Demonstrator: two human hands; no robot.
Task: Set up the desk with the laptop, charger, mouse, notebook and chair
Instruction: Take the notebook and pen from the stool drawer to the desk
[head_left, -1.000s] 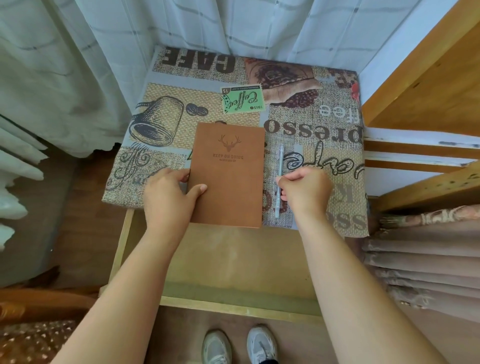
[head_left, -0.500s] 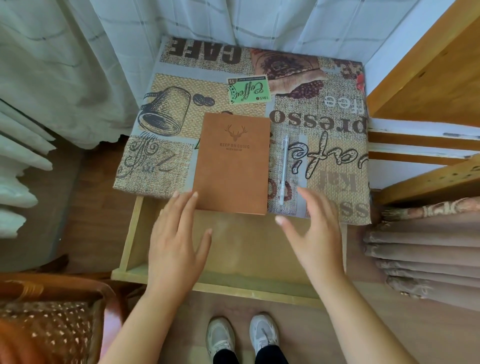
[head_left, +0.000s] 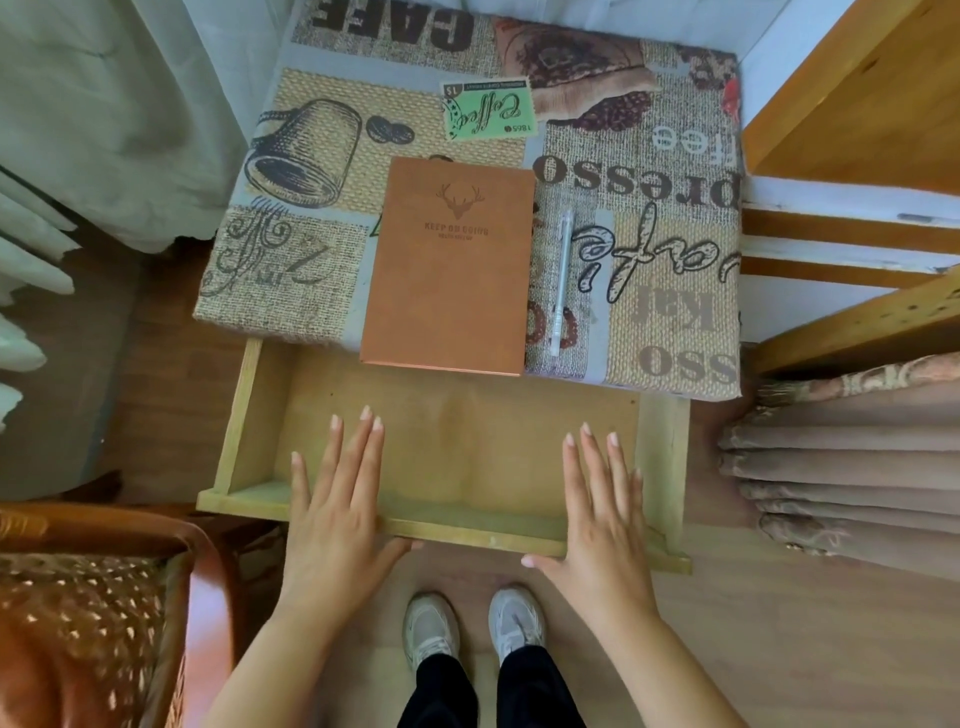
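Head camera looks straight down at a small desk (head_left: 675, 338) with a coffee-print cloth over its top. A brown notebook (head_left: 449, 267) lies flat and closed on the cloth, in the middle of the desk, and its bottom edge sticks out a little past the near edge of the desk. It has a deer head stamped on the cover. A clear pen (head_left: 561, 280) lies just beside the notebook on its right side, lined up the same way, not touching it as far as I can see. Under the near edge of the desk a wooden drawer (head_left: 244, 415) is pulled out, and its bare wood floor shows. The left hand (head_left: 337, 509) is spread flat with the fingers apart, lying over the front board of the drawer near its left part, and the thumb points to the middle. The right hand (head_left: 597, 514) is spread flat the same way over the front board near its right part. Both hands are open and hold nothing. I cannot tell if the palms press on the wood or float just above it. A woven chair (head_left: 78, 623) with a brown frame sits at the near left corner of the picture, beside the drawer. Two grey shoes (head_left: 472, 629) stand on the floor below the drawer, between the arms.
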